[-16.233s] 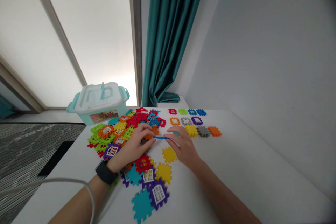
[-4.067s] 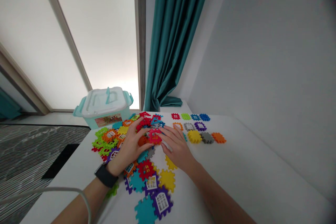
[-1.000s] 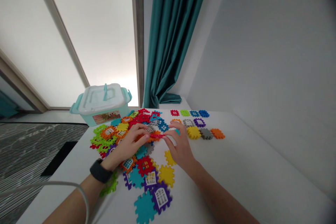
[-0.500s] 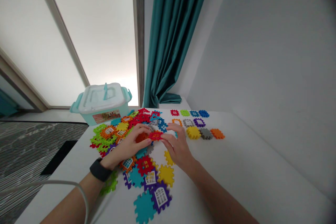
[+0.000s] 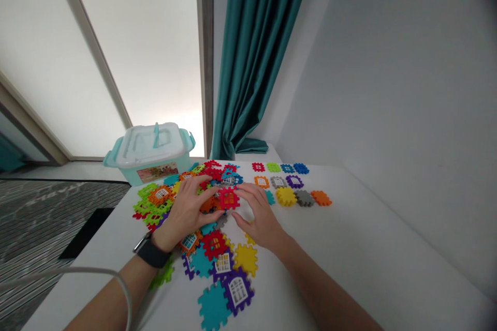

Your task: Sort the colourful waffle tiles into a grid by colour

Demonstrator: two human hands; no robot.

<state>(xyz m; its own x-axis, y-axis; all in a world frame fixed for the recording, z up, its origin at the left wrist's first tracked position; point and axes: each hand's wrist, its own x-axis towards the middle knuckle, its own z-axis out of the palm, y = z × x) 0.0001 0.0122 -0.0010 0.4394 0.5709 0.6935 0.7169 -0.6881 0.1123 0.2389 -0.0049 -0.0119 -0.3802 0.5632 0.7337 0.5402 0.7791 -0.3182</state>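
Note:
My left hand [image 5: 188,212] lies spread over a heap of coloured plastic waffle blocks [image 5: 155,199]. My right hand [image 5: 258,214] rests on the white table [image 5: 330,248] just right of the heap. Between them sits a red block with a window [image 5: 228,199], its edges near the fingertips of both hands. It seems to lie flat on the heap, with neither hand clearly gripping it. Below my hands lie larger blocks, including purple window pieces [image 5: 237,291] and a teal one [image 5: 213,306]. A yellow block [image 5: 245,259] is close to my right palm.
Several small blocks stand in two rows [image 5: 281,182] on the table's far right. A pale teal lidded storage box [image 5: 149,152] sits behind the heap. The table's left edge drops to striped flooring. A white cable [image 5: 58,273] crosses near my black-strapped left wrist.
The red block has dropped from between my fingertips to lie flatter on the heap. My left hand has spread and moved further over the heap, and my right hand has eased back and down.

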